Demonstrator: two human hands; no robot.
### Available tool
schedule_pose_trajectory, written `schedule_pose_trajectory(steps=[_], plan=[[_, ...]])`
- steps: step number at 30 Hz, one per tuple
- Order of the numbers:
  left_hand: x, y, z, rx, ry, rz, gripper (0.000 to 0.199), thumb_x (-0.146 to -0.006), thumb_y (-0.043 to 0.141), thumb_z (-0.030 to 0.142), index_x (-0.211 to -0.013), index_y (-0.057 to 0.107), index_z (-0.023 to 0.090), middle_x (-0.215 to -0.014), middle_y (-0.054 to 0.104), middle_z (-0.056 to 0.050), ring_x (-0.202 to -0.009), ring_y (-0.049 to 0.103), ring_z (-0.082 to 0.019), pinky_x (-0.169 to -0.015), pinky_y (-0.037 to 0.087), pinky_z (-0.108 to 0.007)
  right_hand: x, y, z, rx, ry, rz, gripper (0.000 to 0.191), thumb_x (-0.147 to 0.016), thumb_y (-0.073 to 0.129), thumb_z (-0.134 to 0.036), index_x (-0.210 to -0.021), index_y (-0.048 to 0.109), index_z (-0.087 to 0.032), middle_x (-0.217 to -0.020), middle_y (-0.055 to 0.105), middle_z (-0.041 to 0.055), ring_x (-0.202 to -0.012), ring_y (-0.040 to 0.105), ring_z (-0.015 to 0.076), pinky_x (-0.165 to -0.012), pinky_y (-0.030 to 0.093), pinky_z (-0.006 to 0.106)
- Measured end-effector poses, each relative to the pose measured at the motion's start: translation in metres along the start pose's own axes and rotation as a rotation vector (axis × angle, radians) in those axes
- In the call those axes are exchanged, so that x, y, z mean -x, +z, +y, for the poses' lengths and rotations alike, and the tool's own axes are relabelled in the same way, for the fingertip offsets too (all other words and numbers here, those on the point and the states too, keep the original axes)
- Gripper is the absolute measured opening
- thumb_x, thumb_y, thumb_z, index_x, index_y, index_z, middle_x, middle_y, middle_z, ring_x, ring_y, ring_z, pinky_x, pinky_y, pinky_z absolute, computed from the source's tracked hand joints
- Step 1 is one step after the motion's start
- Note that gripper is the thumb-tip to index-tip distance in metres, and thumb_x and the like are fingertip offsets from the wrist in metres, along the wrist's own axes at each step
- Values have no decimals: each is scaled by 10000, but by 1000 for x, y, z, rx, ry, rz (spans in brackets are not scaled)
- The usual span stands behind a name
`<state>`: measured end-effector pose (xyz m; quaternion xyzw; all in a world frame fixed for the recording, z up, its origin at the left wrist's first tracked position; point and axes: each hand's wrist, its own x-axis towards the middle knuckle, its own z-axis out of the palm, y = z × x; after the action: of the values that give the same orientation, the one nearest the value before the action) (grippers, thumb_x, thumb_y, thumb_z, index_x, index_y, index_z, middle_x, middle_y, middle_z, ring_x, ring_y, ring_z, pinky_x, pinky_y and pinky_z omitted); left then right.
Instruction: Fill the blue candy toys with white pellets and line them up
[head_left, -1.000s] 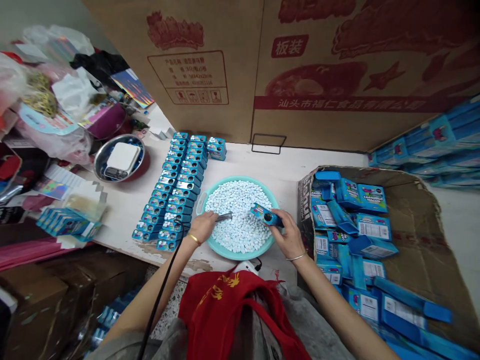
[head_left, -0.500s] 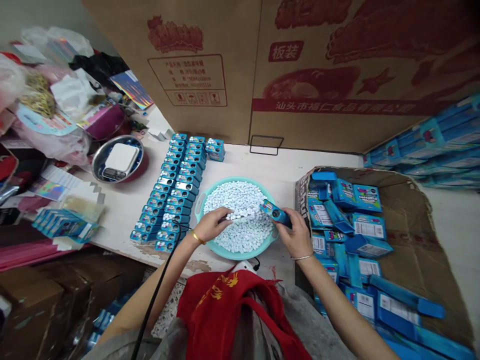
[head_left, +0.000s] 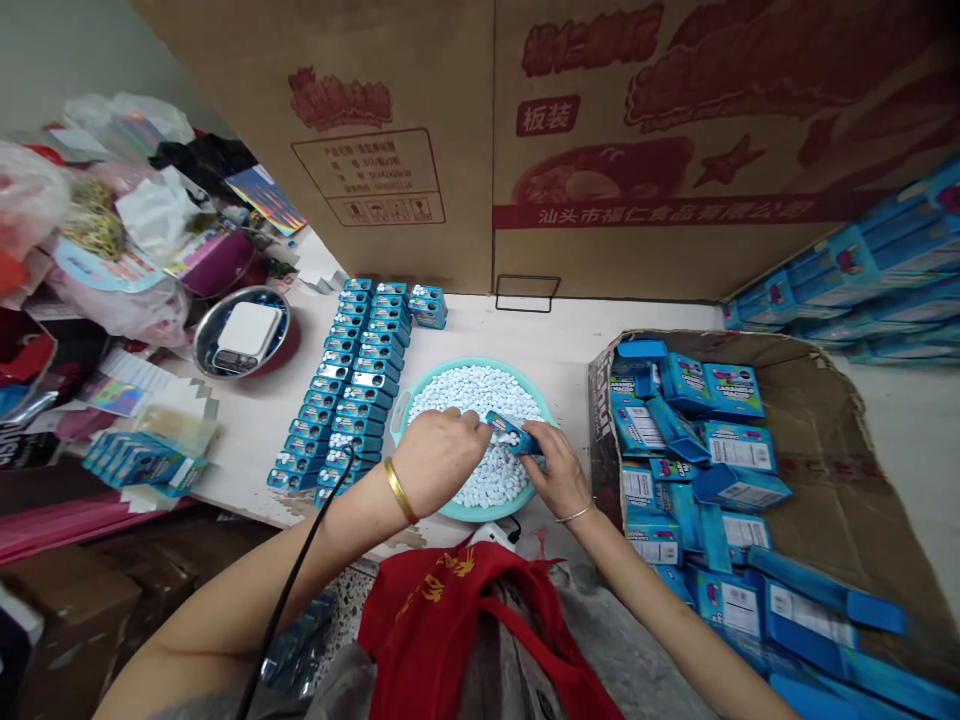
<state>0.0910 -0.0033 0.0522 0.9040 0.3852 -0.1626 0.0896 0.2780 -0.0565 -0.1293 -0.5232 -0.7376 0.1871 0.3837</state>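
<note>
A round turquoise basin [head_left: 540, 392] full of small white pieces [head_left: 480, 385] stands in front of me. My right hand [head_left: 556, 466] grips a small blue box [head_left: 514, 433] over the basin, tilted, with white pieces showing at its opening. Close to the box's left end is my left hand [head_left: 444, 452], back up and fingers curled over the basin; what its fingers hold, if anything, is hidden. Left of the basin, rows of small blue boxes [head_left: 365, 393] stand on the table, some with white pieces showing in their round holes.
An open carton [head_left: 825, 430] of blue boxes is at the right. A large cardboard box [head_left: 390, 230] stands behind. At the left are a metal bowl [head_left: 289, 345] holding a white device [head_left: 247, 333], bags and more blue boxes [head_left: 139, 460]. A black cable [head_left: 289, 590] crosses my left arm.
My left hand has moved up and right, turning palm down beside the box. My right hand has brought the box left over the basin. The view has shifted slightly.
</note>
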Motion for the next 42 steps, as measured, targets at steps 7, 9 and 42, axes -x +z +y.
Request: schedule_pose_trajectory(steps=[7, 9, 42], plan=[[6, 85, -61, 30, -228, 106, 166, -896, 469, 159, -992, 604, 148, -927, 632, -100, -897, 600, -235, -759, 462, -346, 3, -11, 10, -34, 118, 59, 364, -855, 520, -229, -1218, 506, -206, -1140, 608, 118, -1088, 571, 265, -942, 490, 491], [-2, 130, -75, 104, -284, 28, 168, -887, 474, 147, -983, 612, 131, -939, 640, -116, -929, 603, -251, -796, 459, -368, 3, -19, 13, -29, 166, 79, 354, -850, 533, -245, -1201, 520, -200, -1126, 611, 116, -1074, 579, 263, -928, 498, 473], [0, 7, -5, 43, -12, 3, 179, -891, 434, 132, -1002, 576, 133, -878, 652, -103, -806, 634, -217, -677, 486, -309, 1, 0, -4, 4, 7, -7, 383, -859, 491, -172, -1240, 484, -211, -1146, 615, 112, -1108, 560, 264, -985, 460, 517]])
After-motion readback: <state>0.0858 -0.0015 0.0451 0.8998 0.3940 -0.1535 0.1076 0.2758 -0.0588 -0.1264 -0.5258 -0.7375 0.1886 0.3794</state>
